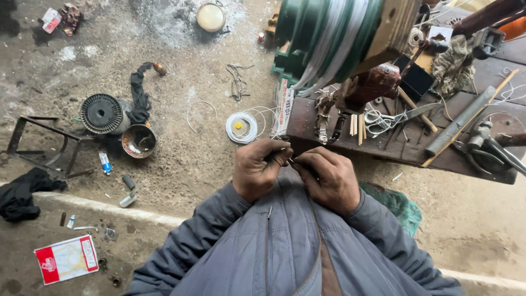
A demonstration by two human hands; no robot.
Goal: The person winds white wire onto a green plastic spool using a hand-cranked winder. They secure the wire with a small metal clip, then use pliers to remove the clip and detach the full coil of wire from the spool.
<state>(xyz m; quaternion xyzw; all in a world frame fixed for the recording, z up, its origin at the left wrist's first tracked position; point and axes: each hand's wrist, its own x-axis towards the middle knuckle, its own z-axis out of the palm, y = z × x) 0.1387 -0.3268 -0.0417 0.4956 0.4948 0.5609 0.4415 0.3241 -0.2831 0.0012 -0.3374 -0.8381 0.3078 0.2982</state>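
Both hands meet just above the lap, close to the desk edge. Left hand (258,167) fingers curled tight, pinching something thin and dark; right hand (326,176) fingers pinched narrow on the same small piece (292,161) where the fingertips meet. Too small to tell what it is. Skin grimy. Grey quilted jacket (285,246), zip down the front.

Desk (394,148): dark, worn wood planks, cluttered. One pair of scissors (392,118), metal blades, white wire tangled by the handles. One long grey metal bar (459,123). One rusty brown casting (372,85). Big green coil winder drum (329,33) with pale strands across it.

Floor (181,164): rough, dusty concrete. One flat white wire spool (241,127), yellow centre. One black ribbed round fan cover (102,113). One rusty bowl (138,141). One red and white card (67,259). One black rag (22,192), crumpled. One angle-iron frame (44,145).
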